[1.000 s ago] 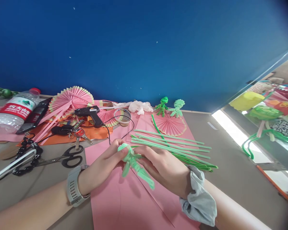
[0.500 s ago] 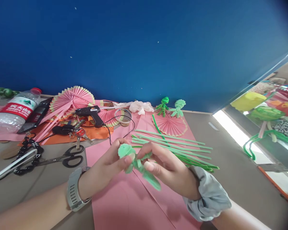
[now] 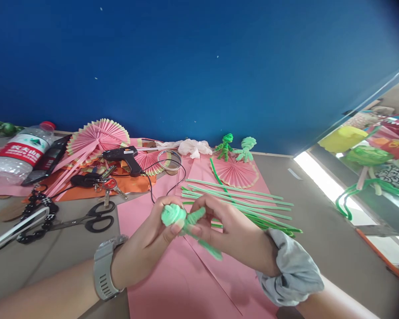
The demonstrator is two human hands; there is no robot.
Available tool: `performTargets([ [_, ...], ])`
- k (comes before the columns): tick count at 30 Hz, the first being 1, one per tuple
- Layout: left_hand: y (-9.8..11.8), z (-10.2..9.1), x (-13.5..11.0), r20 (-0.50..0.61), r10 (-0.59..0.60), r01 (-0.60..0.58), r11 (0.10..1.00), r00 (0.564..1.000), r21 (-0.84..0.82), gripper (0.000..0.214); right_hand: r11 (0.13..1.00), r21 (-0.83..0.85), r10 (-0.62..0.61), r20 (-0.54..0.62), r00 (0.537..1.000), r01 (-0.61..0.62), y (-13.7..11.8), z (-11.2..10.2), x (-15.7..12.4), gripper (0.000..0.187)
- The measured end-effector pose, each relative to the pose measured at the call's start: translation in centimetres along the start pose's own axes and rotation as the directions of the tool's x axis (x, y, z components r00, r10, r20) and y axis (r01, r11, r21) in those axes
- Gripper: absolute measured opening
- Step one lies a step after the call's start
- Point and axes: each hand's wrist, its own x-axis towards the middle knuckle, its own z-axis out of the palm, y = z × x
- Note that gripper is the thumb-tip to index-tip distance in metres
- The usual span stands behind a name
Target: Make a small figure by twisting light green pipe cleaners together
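Both hands hold one light-green fuzzy figure [image 3: 173,214], raised above the pink paper [image 3: 173,288]. The left hand [image 3: 146,246] pinches it narrowly beside the rounded head, between thumb and curled fingers; the right hand [image 3: 231,230] grips the part adjoining the head, one short limb rising between thumb and forefinger, a longer one slanting out below. The step in hand appears to be shaping the limbs; the next move probably calls for a steady left pinch while the right fingertips bend or twist. Room for moving seems widest on the near side of the hands, over the paper, whose left edge passes beneath the left wrist. Left of that wrist, scissors [image 3: 86,218] lie on the grey counter [image 3: 75,250]. Just beyond the right hand, loose green stems [image 3: 266,206] limit forward reach. Beyond the left hand rests a glue gun [image 3: 126,157]; its cord [image 3: 185,170] loops near the fingertips, a possible snag. Farthest, past the stems, stand a dark-green figure [image 3: 224,148] and a pale-green figure [image 3: 246,149], before the bounding blue wall [image 3: 199,75].
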Motion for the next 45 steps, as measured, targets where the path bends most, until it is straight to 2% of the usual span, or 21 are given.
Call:
performTargets([
  [5,0.0,0.0,0.1,0.057,0.002,-0.002,1.0,0.998,0.009,0.012,0.998,-0.063,-0.015,0.142,0.99,0.025,-0.1,-0.4,0.2,0.024],
  [7,0.1,-0.1,0.2,0.092,-0.004,0.006,1.0,0.996,-0.029,0.012,0.995,-0.093,-0.018,0.157,0.987,0.033,-0.2,-0.4,0.2,0.022],
  [12,0.0,-0.5,0.3,0.207,-0.093,0.138,0.967,0.974,-0.213,0.015,0.979,-0.161,-0.093,0.209,0.973,0.128,-0.4,-0.5,0.2,0.014],
  [15,-0.3,-0.5,0.5,0.257,-0.168,0.26,0.885,0.952,-0.385,0.017,0.96,-0.159,-0.192,0.228,0.955,0.231,0.2,-0.2,0.2,0.018],
  [19,-0.4,0.0,0.8,0.332,-0.192,0.373,0.651,0.923,-0.661,0.028,0.901,-0.247,-0.323,0.167,0.932,0.356,1.0,0.3,0.2,0.016],
  [21,-0.3,0.3,0.9,0.357,-0.196,0.403,0.563,0.913,-0.721,0.034,0.855,-0.304,-0.39,0.156,0.907,0.42,1.1,0.5,0.2,0.011],
  [23,-0.1,0.5,0.9,0.358,-0.213,0.415,0.53,0.909,-0.739,0.037,0.808,-0.37,-0.432,0.155,0.888,0.458,0.9,0.6,0.2,0.006],
  [28,-0.3,0.7,0.8,0.367,-0.215,0.421,0.577,0.905,-0.7,0.036,0.692,-0.568,-0.483,0.096,0.87,0.447,0.4,0.9,0.1,0.002],
  [33,-1.0,0.9,0.8,0.398,-0.179,0.416,0.626,0.9,-0.659,0.036,0.411,-0.773,-0.617,0.154,0.772,0.483,0.8,1.1,0.2,0.014],
  [35,-1.3,0.8,0.8,0.397,-0.183,0.414,0.647,0.899,-0.64,0.037,0.334,-0.817,-0.634,0.174,0.753,0.47,1.0,1.1,0.2,0.018],
  [37,-1.4,0.6,0.9,0.442,-0.22,0.467,0.659,0.87,-0.59,0.042,0.303,-0.834,-0.621,0.195,0.759,0.462,1.2,1.1,0.3,0.019],
  [40,-1.3,0.0,1.1,0.583,-0.307,0.625,0.614,0.752,-0.482,0.049,0.308,-0.837,-0.597,0.2,0.777,0.452,1.5,1.2,0.5,0.017],
  [42,-1.2,-0.3,1.2,0.642,-0.346,0.699,0.564,0.684,-0.44,0.046,0.325,-0.831,-0.586,0.197,0.786,0.451,1.7,1.2,0.6,0.016],
  [43,-1.1,-0.4,1.2,0.651,-0.361,0.715,0.553,0.668,-0.427,0.042,0.336,-0.824,-0.575,0.204,0.793,0.456,1.8,1.2,0.7,0.016],
  [45,-1.1,-0.4,1.2,0.645,-0.38,0.719,0.563,0.663,-0.407,0.035,0.364,-0.798,-0.554,0.229,0.8,0.48,1.9,1.1,0.8,0.018],
])
